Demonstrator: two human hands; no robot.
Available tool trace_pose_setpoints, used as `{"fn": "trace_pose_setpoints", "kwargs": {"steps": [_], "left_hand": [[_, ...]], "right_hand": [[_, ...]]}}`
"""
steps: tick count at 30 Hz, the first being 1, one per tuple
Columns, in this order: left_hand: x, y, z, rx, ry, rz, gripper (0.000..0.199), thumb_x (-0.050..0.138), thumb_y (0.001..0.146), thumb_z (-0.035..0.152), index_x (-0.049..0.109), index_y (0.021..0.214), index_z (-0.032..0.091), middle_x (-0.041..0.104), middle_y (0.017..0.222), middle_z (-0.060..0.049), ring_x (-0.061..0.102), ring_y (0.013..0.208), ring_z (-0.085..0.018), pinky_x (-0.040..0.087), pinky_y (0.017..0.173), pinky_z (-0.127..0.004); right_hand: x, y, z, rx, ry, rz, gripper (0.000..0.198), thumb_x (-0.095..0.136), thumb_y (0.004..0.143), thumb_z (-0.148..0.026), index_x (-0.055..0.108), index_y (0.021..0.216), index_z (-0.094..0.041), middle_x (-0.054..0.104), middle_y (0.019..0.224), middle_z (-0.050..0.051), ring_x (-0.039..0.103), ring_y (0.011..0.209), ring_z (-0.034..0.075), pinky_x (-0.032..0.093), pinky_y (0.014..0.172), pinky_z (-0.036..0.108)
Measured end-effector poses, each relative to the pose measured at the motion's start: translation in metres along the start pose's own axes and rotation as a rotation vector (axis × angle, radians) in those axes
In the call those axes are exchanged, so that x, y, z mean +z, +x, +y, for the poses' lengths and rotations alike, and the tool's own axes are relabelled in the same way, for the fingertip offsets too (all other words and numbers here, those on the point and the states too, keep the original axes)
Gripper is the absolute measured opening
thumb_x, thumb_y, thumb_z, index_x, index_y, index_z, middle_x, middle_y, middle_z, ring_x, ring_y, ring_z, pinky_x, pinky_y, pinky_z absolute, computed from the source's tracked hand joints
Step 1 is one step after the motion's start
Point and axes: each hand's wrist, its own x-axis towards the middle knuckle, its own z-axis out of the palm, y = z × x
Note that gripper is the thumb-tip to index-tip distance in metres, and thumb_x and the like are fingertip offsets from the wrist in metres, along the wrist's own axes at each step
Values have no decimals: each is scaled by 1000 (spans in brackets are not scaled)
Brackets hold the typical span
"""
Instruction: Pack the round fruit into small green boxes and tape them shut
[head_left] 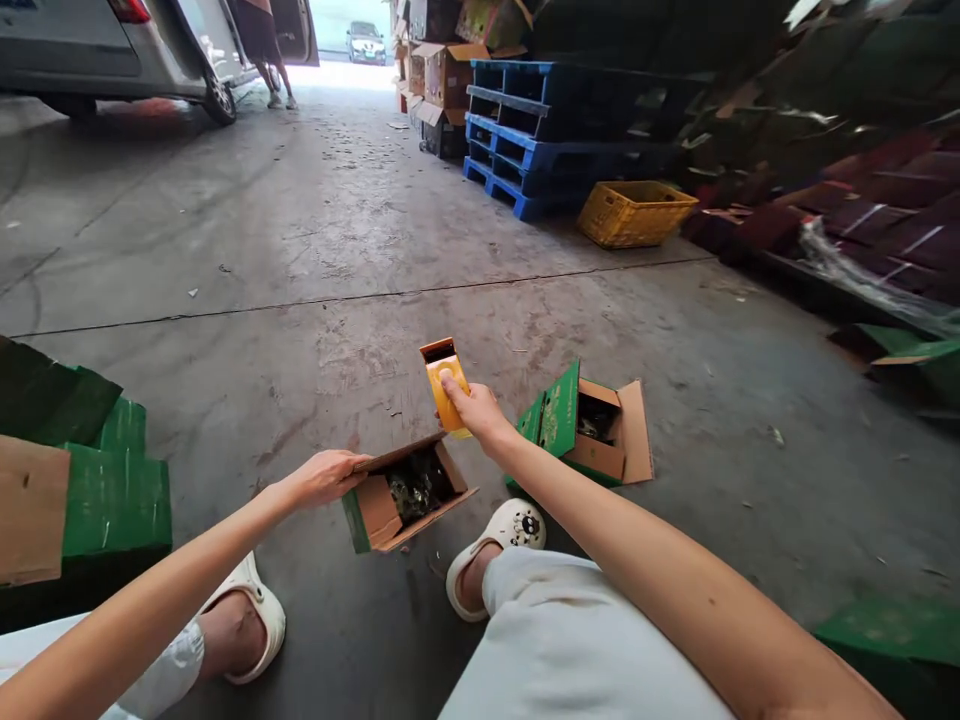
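Floor [360, 225] below, yellow item [444, 403] juts beyond right grip [480, 412].

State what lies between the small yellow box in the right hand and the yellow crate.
Between the yellow box and the crate, the head view shows mostly bare floor crossed by a thin dark line.

The camera looks forward and down from the head — left hand [328, 478] and right hand [475, 408] near. The floor [360, 255] runs far ahead.
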Motion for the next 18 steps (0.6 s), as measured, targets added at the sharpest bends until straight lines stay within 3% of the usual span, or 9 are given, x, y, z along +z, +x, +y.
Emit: {"fn": "trace_pose_setpoints", "kwargs": {"steps": [4,8,11,14,18], "left_hand": [[5,-6,-61,-145,-32,102,32,62,88,56,76,91,28,76,81,-6,73,96,-29,51,91,-32],[27,-21,-93,-174,-48,140,29,60,91,48,76,102,27,78,108,-8,70,113,-28,49,102,-33],[53,-26,-100,-181,-62,129,33,58,93,42,74,114,23,75,122,-12,67,122,-29,47,108,-36],[75,-23,-98,-217,-87,165,53,52,96,41,59,142,15,67,135,-18,62,131,-31,44,114,-42],[77,-12,-88,-235,-168,294,73,62,87,33,44,156,16,56,148,-18,57,137,-30,42,118,-42]], "right_hand": [[8,9,11,33,-149,-5,51,59,101,-59,71,82,-12,77,74,12,74,65,21,56,59,24],[16,13,23,26,-341,-14,55,62,97,-64,75,87,-11,78,76,14,76,75,24,56,65,26],[18,14,29,14,-474,-40,53,60,100,-60,76,88,-11,78,78,14,76,78,25,54,67,25],[14,18,32,0,-611,-48,48,61,100,-56,75,89,-12,78,81,13,76,83,25,52,68,24],[-3,29,29,-10,-864,-87,38,67,95,-49,73,83,-14,78,85,13,75,89,27,49,69,24]]}}
